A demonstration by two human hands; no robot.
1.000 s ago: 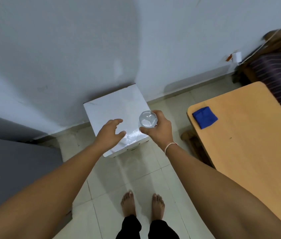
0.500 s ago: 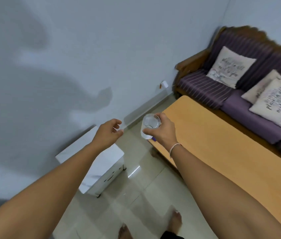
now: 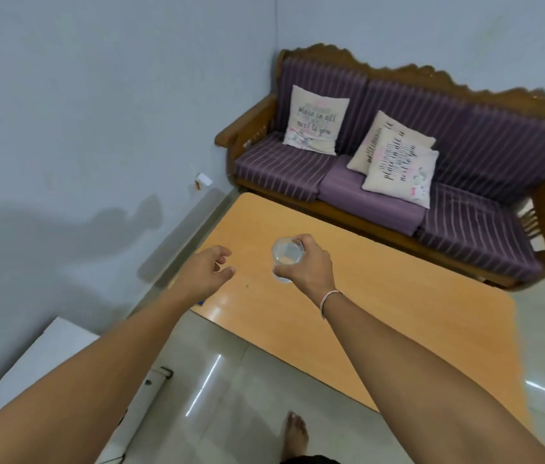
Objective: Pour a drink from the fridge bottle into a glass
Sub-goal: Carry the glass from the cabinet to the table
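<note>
My right hand [image 3: 308, 266] grips a clear glass [image 3: 287, 254] from the side and holds it above the near left part of the wooden table [image 3: 381, 296]. A little pale liquid seems to lie in the glass. My left hand [image 3: 207, 271] hovers beside it over the table's left edge, fingers loosely curled and holding nothing. No bottle or fridge is in view.
A purple striped sofa [image 3: 415, 169] with three printed cushions stands behind the table. A white low cabinet [image 3: 46, 360] sits at the lower left against the wall. Tiled floor [image 3: 230, 396] lies between it and the table; my bare foot [image 3: 296, 433] shows at the bottom.
My view has swung right from the white cabinet to the table and sofa. My right hand carried the glass from over the cabinet to over the table; my left hand followed.
</note>
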